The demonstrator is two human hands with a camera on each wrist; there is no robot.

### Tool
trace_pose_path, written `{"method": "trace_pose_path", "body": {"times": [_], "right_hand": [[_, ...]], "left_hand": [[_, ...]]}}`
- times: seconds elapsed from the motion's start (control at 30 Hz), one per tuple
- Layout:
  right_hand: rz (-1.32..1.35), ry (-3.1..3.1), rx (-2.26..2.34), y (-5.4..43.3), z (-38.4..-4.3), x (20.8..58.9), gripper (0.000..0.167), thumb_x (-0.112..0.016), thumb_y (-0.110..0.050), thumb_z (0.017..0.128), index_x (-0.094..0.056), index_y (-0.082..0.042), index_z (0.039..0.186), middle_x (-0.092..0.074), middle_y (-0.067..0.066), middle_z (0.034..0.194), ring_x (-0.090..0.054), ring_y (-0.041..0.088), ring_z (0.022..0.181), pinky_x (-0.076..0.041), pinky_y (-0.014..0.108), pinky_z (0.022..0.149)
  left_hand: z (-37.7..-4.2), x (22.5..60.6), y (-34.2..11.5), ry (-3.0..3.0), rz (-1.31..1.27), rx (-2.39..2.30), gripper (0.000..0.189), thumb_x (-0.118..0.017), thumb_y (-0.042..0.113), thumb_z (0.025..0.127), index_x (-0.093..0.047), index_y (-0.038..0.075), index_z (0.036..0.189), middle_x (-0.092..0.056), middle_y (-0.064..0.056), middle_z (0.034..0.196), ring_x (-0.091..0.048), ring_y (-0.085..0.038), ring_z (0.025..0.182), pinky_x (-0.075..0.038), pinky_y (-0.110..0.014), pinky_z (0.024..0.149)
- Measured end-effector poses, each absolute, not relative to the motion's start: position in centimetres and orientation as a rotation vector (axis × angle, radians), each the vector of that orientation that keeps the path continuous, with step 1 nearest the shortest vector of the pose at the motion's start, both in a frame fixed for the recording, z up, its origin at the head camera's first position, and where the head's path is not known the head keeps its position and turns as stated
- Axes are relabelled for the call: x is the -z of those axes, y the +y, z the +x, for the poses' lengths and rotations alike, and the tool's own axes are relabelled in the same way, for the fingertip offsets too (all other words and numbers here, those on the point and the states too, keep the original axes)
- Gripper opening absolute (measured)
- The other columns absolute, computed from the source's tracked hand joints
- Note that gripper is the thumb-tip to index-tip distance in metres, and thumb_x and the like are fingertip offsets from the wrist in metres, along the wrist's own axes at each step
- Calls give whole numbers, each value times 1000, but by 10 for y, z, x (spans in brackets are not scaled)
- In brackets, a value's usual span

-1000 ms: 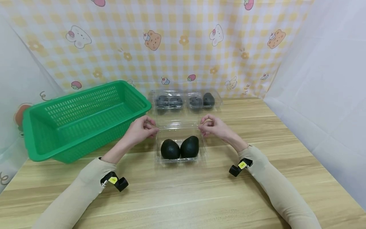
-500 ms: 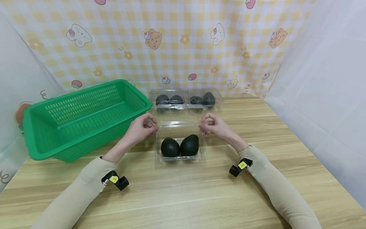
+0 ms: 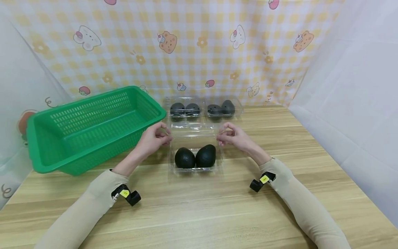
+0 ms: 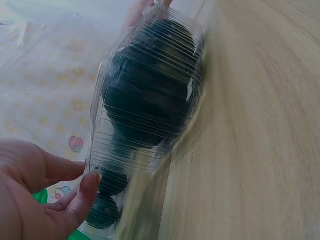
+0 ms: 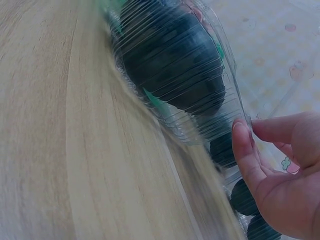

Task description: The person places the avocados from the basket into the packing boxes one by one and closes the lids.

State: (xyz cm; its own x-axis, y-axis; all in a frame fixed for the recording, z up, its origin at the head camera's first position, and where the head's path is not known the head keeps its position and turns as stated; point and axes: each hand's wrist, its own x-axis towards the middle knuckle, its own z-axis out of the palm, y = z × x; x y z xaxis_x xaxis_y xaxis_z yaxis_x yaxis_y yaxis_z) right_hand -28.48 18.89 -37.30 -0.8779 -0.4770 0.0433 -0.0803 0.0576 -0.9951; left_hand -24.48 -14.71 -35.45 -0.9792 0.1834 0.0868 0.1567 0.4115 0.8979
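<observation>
A clear plastic clamshell box (image 3: 194, 169) holds two dark avocados (image 3: 185, 158) side by side. At its far side the transparent lid (image 3: 194, 132) stands open. My left hand (image 3: 154, 139) pinches the plastic edge at the far left corner between thumb and fingers. Opposite it, my right hand (image 3: 231, 136) does the same at the far right corner. Both wrist views show thumb and forefinger meeting on the thin rim, with the ribbed box wall (image 4: 150, 90) and dark fruit behind it.
Two more clear boxes (image 3: 183, 100) with dark avocados stand behind, against the checked cloth (image 3: 202, 62). To the left, a green perforated basket (image 3: 93, 117) sits close to my left hand. Everything rests on a wooden table (image 3: 199, 214).
The lid's upper edge has dropped in the head view, uncovering more of the boxes behind. The box's front edge has shifted slightly away from me. Both hands keep their pinch.
</observation>
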Motion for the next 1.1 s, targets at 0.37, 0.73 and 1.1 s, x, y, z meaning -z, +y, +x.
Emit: {"method": "trace_pose_path", "body": {"times": [0.37,0.73,1.1], "right_hand": [[-515,2061,1894,189,-285,372,15,-57,4,98,-51,-3,110,-66,16,91,-66,18,78,-55,34,78],[-469,1969,1973,186,-283,370,10,-48,3,98,-53,2,107,-52,6,101,-57,10,86,-50,20,76],[-577,2020,1890,192,-285,374,11,-54,-3,98,-55,-1,109,-62,6,101,-64,14,89,-54,24,80]], "left_hand": [[-244,350,-148,2573,263,-1721,13,-51,0,103,-58,-3,113,-67,-23,99,-68,-27,88,-56,-47,88],[-247,349,-152,2506,216,-1684,21,-46,9,105,-59,-4,115,-62,-11,95,-57,-19,85,-49,-45,88],[-245,343,-156,2405,270,-1596,30,-53,13,105,-48,-7,126,-63,-20,108,-64,-22,92,-50,-51,96]]}}
